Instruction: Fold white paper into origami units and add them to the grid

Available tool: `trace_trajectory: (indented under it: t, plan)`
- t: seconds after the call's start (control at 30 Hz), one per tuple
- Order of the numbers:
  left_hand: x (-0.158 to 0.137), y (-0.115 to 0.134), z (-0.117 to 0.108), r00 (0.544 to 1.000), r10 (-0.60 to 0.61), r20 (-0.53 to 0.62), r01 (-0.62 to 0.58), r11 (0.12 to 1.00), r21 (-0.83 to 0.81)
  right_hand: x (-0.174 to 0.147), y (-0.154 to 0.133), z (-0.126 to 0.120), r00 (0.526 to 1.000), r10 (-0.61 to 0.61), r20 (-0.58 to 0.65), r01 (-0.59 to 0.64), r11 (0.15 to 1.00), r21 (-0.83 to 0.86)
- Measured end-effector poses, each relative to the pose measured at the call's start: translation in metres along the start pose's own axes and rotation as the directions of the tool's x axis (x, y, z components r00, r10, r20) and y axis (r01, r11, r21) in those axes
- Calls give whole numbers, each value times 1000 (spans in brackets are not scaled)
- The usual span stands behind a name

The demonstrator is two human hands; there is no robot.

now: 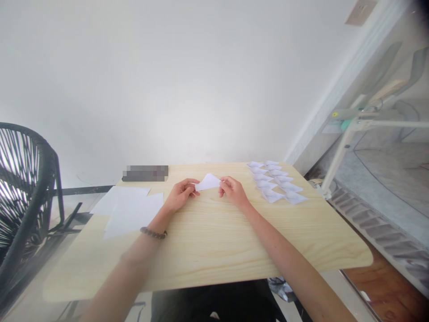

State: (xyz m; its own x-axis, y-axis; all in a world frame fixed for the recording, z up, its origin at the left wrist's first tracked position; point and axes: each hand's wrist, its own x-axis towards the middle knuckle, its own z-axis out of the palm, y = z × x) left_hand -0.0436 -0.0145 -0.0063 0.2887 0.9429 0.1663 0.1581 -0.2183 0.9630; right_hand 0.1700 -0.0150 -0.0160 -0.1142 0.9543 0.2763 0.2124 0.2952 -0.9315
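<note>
A piece of folded white paper [209, 182], with a raised point at its top, is held just above the wooden table [214, 250]. My left hand [181, 194] pinches its left corner between thumb and fingers. At the opposite corner, my right hand [233, 191] grips the paper in the same way. To the right lie two columns of small folded paper pieces [264, 184], boat-like in shape. Loose white sheets [134, 212] overlap on the table's left side.
A pixelated dark object [145, 173] lies at the table's back left. A black woven chair [47, 147] stands left of the table. The white wall [201, 89] rises right behind it. On the right is a white metal frame [342, 152].
</note>
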Motion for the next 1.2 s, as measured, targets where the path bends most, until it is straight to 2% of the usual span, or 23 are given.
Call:
trace_trajectory:
  t: [0.23, 0.53, 0.63, 0.97, 1.2]
  plan:
    - [1, -3, 2, 998, 65, 1, -65, 998, 18, 0, 1, -1, 1000, 4, -8, -4, 1000, 0]
    - [0, 0, 0, 986, 113, -122, -98, 988, 120, 2, 6, 1, 1000, 21, -5, -20, 998, 57]
    - [0, 3, 0, 985, 116, -129, -96, 984, 147, 1, 6, 1, 999, 32, 17, -33, 996, 86]
    - [-2, 1, 2, 998, 58, -20, -53, 980, 193, -1, 2, -1, 997, -19, 76, 13, 997, 71]
    - [-4, 6, 2, 993, 84, 85, -95, 986, 135, 2, 7, -2, 997, -25, 71, 25, 1000, 8]
